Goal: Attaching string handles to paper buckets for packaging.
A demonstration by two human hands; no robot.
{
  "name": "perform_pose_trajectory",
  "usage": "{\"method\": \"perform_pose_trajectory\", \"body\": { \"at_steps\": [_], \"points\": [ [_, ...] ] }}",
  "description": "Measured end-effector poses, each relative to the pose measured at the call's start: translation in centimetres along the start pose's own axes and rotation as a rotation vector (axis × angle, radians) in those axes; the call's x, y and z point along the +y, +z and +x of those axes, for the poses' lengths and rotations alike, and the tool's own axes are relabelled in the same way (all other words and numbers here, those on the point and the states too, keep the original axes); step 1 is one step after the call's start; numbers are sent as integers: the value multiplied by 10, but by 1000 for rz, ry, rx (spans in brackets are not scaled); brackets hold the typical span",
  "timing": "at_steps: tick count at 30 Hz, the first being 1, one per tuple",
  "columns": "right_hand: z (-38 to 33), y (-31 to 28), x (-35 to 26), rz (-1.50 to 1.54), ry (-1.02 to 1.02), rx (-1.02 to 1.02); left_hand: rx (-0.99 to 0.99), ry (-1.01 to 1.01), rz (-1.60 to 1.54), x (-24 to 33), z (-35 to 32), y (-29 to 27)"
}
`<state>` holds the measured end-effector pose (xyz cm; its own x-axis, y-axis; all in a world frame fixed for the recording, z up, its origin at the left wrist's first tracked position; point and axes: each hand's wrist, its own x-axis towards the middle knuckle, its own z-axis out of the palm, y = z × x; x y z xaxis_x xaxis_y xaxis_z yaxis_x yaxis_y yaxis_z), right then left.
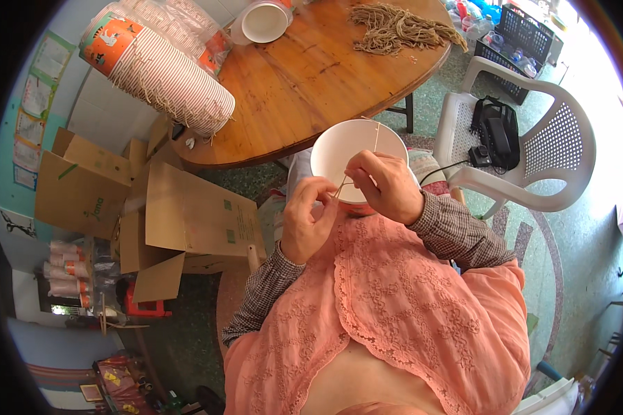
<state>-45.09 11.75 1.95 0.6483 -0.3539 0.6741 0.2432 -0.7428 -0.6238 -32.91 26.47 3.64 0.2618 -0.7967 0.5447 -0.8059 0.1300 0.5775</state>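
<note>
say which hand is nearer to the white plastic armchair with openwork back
Right: the right hand is over the round white-lined bucket, on the side toward the white plastic armchair. The left hand is farther from it, left of the right hand.

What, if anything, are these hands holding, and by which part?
A thin tan cord: the left hand pinches it at the white bucket, and the right hand apparently holds it too; whether by its ends can't be told.
</note>
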Motion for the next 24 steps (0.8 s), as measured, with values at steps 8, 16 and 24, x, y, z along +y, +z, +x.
{"method": "perform_pose_trajectory", "body": {
  "at_steps": [8, 16, 24],
  "points": [
    [0, -6, -4, 64, -114, -50, 38, -12, 24, 3, 5, 4],
    [0, -17, -8, 14, -124, -189, 53, 81, 41, -1, 5, 1],
    [7, -21, -6, 260, -79, 61, -46, 54, -50, -5, 4, 5]
  ]
}}
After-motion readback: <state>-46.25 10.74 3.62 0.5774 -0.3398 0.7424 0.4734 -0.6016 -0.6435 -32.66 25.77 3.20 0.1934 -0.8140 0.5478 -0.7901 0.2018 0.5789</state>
